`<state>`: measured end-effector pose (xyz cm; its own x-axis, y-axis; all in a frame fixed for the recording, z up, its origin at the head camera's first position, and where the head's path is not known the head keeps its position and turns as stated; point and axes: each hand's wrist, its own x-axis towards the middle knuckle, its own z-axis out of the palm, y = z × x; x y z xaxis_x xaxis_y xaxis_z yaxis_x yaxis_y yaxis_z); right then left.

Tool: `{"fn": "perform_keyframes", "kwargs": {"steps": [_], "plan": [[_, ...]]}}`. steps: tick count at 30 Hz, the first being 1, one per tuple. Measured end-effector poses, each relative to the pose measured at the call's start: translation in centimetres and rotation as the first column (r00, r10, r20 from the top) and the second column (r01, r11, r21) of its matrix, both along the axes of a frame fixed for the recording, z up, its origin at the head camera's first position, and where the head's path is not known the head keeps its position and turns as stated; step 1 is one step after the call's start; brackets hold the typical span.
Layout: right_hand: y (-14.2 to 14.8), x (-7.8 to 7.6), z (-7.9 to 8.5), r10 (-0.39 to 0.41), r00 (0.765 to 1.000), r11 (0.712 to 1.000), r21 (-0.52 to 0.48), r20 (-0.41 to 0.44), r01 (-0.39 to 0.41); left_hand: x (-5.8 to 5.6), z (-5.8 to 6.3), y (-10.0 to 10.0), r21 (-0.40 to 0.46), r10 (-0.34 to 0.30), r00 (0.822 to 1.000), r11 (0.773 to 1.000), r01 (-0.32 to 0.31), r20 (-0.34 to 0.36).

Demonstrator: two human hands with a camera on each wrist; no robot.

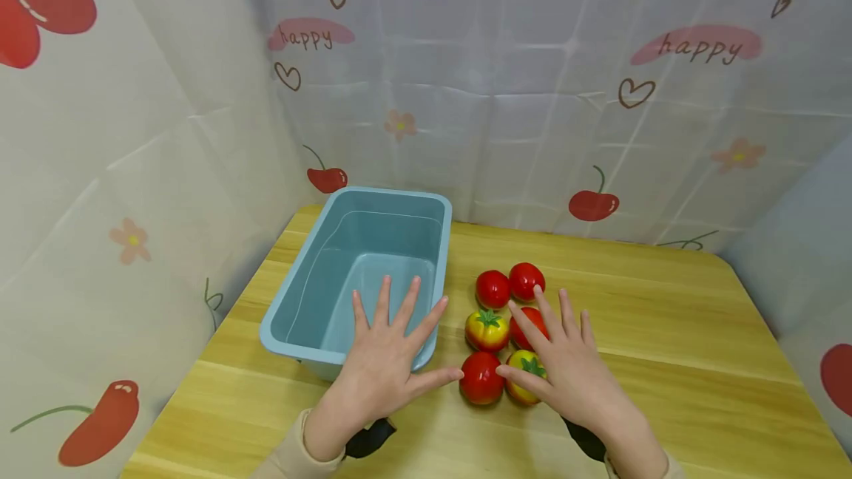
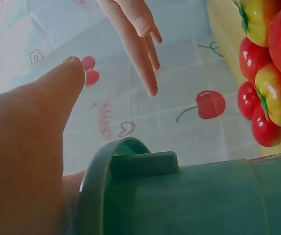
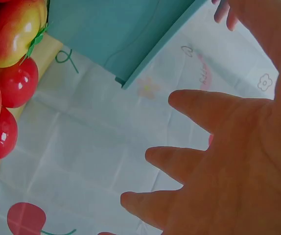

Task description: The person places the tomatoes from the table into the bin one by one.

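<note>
My left hand, fingers spread and straight, hovers over the near right corner of a blue plastic basin. Holding nothing, my right hand spreads its fingers above the right side of a group of toy tomatoes. Between the hands lie a red tomato at the front, a yellow-red one with a green leafy top behind it, and another yellow-red one partly covered by the right thumb. Farther back are two red ones, a left one and a right one. Right fingers partly hide one more red tomato.
The basin stands at the left on a wooden table. White curtains with printed cherries, hearts and flowers hang behind the table and along its left side. More sheeting borders the right edge.
</note>
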<state>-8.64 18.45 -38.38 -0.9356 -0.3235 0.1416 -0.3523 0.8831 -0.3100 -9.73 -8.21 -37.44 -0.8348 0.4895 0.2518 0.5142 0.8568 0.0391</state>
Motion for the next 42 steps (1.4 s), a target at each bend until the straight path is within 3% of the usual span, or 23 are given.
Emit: {"fn": "perform_keyframes", "kwargs": {"steps": [9,17,25,30,37,40,42], "plan": [[1.2,0.1,-0.1,-0.006,1.0,1.0,-0.028,-0.024,0.005,0.8,0.8,-0.9,0.066,-0.002,1.0,0.998,0.003,-0.022],[2.5,0.6,0.0,-0.019,0.993,0.998,-0.058,-0.119,0.012,1.6,1.2,-3.3,0.155,0.007,0.993,0.988,0.012,-0.121],[3.4,1.2,-0.7,-0.048,0.982,0.993,-0.118,-0.181,0.027,2.1,0.8,-5.9,0.313,0.059,0.977,0.95,0.009,-0.205],[3.7,1.6,-2.0,-0.067,0.981,0.985,-0.171,-0.182,0.036,2.4,0.3,-7.4,0.379,0.131,0.968,0.924,-0.041,-0.214],[3.8,2.0,-4.7,-0.082,0.993,0.974,-0.218,-0.089,0.061,2.5,-1.2,-10.3,0.5,0.227,0.959,0.858,-0.116,-0.168],[3.9,2.2,-6.0,-0.087,0.996,0.966,-0.246,-0.027,0.078,2.5,-2.3,-11.6,0.573,0.233,0.963,0.811,-0.116,-0.135],[4.0,2.3,-6.7,-0.088,0.996,0.956,-0.278,0.01,0.087,2.5,-3.0,-12.3,0.636,0.229,0.969,0.763,-0.115,-0.099]]}}
